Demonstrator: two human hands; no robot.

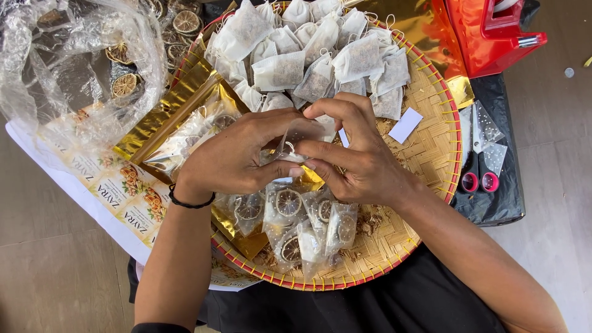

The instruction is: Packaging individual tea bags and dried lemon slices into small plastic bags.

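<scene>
I see a round woven tray (431, 148) with a red rim, piled with soft white tea bags (320, 55), glossy gold foil (166, 117) and clear pouches of dried citrus slices (288, 203). Above its middle sits a small crinkly clear pouch (302, 139). My left hand (231, 160) and right hand (357, 154) curl inward, fingertips pinched on it.

Between my left hand (231, 161) and right hand (353, 154) I pinch a small clear cellophane pouch (300, 137). Below them lie clear dotted pouches of dried citrus slices (300, 223). White filter tea bags (314, 55) heap at the tray's far side. Gold foil pouches (165, 120) lie left, over a sheet of white floral labels (126, 194). A blank white tag (406, 125) sits right.
</scene>
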